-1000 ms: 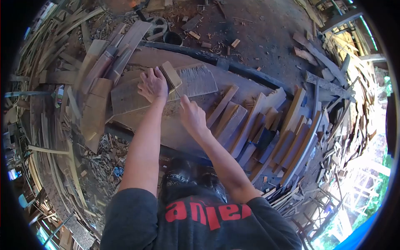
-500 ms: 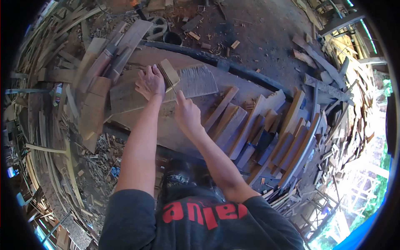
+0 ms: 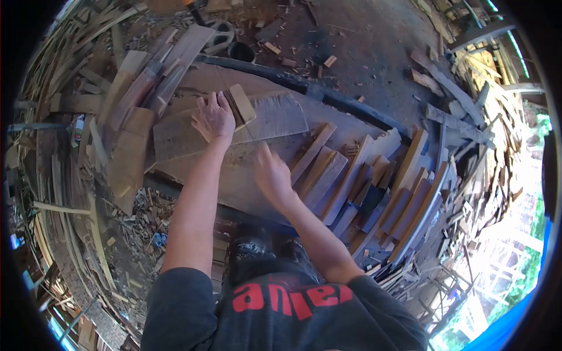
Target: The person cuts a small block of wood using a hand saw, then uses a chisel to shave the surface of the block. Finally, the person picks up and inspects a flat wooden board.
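Seen from above, 2 bare hands are shown over a low, dusty worktable (image 3: 234,190). A wide, rough board (image 3: 281,114) is laid across it, and on the board a small pale block (image 3: 242,103) is set at a slant, near the middle. Just to the left of the block, the left hand (image 3: 213,120) is held palm down over the board, fingers slightly spread; whether anything is pinched beneath them cannot be told. By the right hand (image 3: 273,171), closed in a narrow grip and blurred, a thin tool (image 3: 249,130) appears to be held by its near end, its dark line run up along the block's left side. The tool's handle cannot be made out.

To the right, cut wood pieces (image 3: 321,175) are laid side by side in a slanting row. To the left, longer planks (image 3: 186,54) are stacked at the table's end. Beyond the far edge, a dark bucket (image 3: 242,52) is seen beside a spoked wheel (image 3: 222,37). Wood scraps (image 3: 153,213) are scattered over the ground
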Tool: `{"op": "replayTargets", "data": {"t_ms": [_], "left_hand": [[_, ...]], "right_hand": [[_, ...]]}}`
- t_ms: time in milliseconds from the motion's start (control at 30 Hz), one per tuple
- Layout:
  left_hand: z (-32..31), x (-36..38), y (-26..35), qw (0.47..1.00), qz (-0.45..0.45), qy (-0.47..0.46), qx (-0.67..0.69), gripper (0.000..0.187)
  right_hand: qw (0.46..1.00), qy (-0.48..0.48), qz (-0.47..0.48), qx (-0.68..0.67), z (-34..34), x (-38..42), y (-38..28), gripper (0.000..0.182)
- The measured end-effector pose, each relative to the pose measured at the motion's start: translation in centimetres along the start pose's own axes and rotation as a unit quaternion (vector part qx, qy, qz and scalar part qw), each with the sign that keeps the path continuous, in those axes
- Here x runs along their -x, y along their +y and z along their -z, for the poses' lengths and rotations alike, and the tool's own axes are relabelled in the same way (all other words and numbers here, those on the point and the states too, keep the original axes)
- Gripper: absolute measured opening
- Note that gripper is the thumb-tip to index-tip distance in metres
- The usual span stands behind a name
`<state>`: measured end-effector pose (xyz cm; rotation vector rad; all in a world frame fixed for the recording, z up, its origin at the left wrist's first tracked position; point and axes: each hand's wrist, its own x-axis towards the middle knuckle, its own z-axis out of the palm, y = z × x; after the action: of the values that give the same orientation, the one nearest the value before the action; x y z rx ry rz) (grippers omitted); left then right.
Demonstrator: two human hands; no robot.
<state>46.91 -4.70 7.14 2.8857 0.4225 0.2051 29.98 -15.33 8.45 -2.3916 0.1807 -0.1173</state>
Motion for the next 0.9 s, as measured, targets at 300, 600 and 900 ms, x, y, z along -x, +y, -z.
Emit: {"op": "replayTargets", "data": {"t_ms": [300, 600, 900], "left_hand": [[0.7, 4.4, 1.3, 0.999, 0.037, 0.028, -0.004, 0.037], [1.0, 4.0, 1.7, 0.999, 0.036, 0.007, -0.024, 0.035], [0.4, 3.2, 1.0, 0.999, -0.004, 0.031, -0.016, 0.034]], "right_hand": [[1.000, -0.016, -0.023, -0.004, 1.6, 1.1, 0.4, 0.021], [0.998, -0.030, -0.047, -0.032, 8.0, 10.8, -0.2, 0.016], [0.998, -0.043, -0.051, 0.022, -0.4, -1.8, -0.6, 0.030]]}}
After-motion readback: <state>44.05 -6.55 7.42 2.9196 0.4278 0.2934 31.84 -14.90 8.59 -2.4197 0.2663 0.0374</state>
